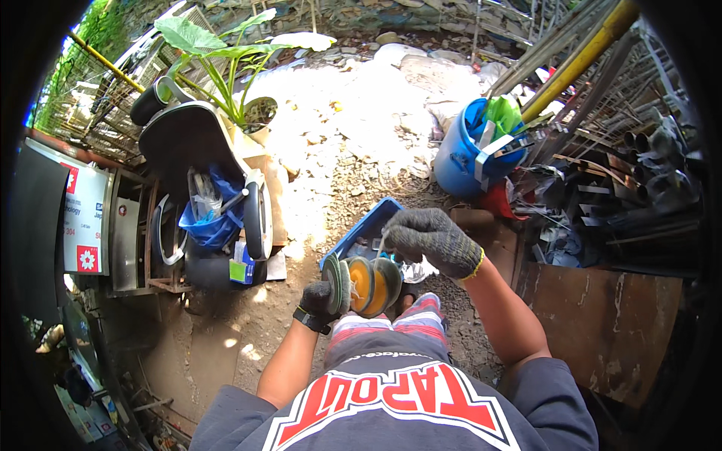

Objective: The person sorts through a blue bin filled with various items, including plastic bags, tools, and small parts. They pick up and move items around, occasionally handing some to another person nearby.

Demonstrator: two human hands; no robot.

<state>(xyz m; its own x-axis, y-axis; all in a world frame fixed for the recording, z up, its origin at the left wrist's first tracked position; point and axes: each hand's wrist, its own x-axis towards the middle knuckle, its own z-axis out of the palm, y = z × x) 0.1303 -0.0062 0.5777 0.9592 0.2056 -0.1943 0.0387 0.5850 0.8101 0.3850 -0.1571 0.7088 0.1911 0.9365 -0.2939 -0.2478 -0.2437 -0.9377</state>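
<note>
A row of round discs (364, 287) hangs in front of my lap, some dark grey-green and some yellow-orange; they look like abrasive discs. My left hand (317, 298), in a dark knit glove, is closed on the leftmost disc. Above the discs, my right hand (436, 239), gloved the same way, pinches a thin pale cord or strip (381, 242) that runs down between them. Where the cord ends among the discs is hidden. Just beyond, partly covered by the discs and my right hand, sits a blue plastic crate (366, 223) with small items in it.
An office chair (192, 139) bearing a blue bag (213, 225) stands at the left, beside a potted plant (259, 113). A blue barrel (459, 154) stands at far right, near metal scraps (639, 188). A rusty metal sheet (602, 323) lies right of me.
</note>
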